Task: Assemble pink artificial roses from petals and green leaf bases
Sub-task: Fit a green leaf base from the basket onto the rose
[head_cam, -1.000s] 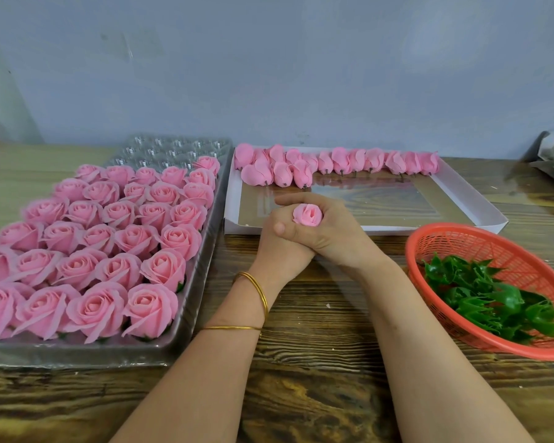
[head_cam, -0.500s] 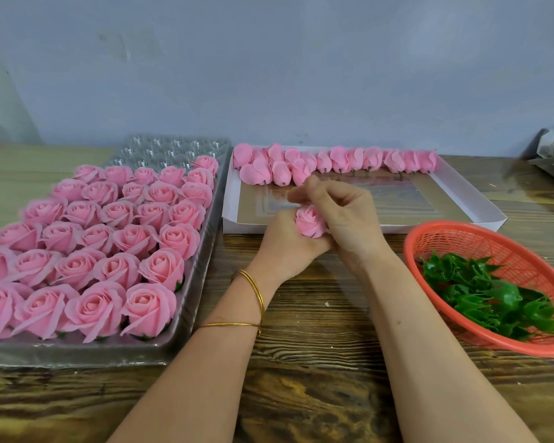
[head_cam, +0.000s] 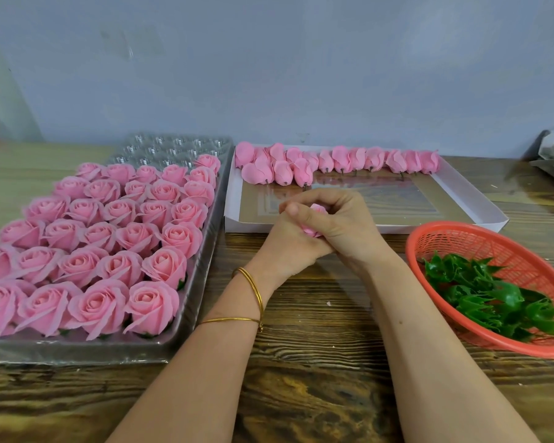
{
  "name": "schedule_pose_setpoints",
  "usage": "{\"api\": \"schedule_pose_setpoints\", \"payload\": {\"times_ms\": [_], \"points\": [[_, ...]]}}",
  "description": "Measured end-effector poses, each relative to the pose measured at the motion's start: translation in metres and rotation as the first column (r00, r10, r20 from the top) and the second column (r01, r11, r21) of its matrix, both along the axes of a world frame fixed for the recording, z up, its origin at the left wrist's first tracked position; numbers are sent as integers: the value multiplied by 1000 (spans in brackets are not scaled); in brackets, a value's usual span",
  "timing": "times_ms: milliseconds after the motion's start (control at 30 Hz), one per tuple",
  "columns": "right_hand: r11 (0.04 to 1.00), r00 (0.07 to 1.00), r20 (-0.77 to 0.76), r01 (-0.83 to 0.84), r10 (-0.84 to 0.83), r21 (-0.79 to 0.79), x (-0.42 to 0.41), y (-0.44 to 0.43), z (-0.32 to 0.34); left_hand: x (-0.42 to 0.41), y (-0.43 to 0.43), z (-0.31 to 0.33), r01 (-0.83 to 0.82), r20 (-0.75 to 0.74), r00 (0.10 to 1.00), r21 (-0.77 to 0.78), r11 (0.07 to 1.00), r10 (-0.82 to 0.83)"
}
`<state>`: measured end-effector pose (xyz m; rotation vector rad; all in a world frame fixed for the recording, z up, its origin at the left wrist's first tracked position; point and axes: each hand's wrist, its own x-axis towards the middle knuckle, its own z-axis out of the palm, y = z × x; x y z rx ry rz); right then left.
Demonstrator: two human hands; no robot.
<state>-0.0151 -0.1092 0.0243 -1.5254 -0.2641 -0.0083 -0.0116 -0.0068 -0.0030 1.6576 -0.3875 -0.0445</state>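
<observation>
So the rose [head_cam: 318,212] being worked on is up off the worktop [head_cam: 301,394], sandwiched between both hands just in front of the white box [head_cam: 480,199]. The left hand [head_cam: 285,247] cups it from below and the right hand [head_cam: 349,228] wraps over the top with the thumb across. Both grips are closed snug round it and only a sliver of pink peeks out. Can't tell if a green base is on it yet, the fingers hide the underside. My read on handling: these look feather-light and soft, with thin foamy petals that would dent if squeezed, so a whole-hand cupping grip beats pinching a petal edge. I'd guess the safest hold is low down, round the tight bottom of the bud where the layers bunch, leaving the outer tips alone. The petal buds [head_cam: 333,161] lined up along the back of the box have little dark stubs underneath. That looks like where the green leaf bases [head_cam: 493,298] in the red basket [head_cam: 429,238] push on. Those look like stiffer, shiny plastic with spiky points, probably fine to grab anywhere. The finished roses [head_cam: 109,238] sit packed petal to petal in the clear tray [head_cam: 202,314] on the left, so setting one in likely wants a gentle hold by the base too.
</observation>
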Motion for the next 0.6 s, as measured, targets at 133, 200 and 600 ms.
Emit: {"api": "schedule_pose_setpoints", "payload": {"times_ms": [133,200,600], "points": [[999,999,-25,-37,37,5,2,-1,-2,0,1,1,-28,-34,999,45,999,30],[998,998,-31,-59,59,-10,3,-2,-2,-1,0,1,-57,-18,998,41,997,58],[989,977,-151,-145,148,32,1,-3,-2,-2,0,-1,-133,57,990,128,983,127]]}}
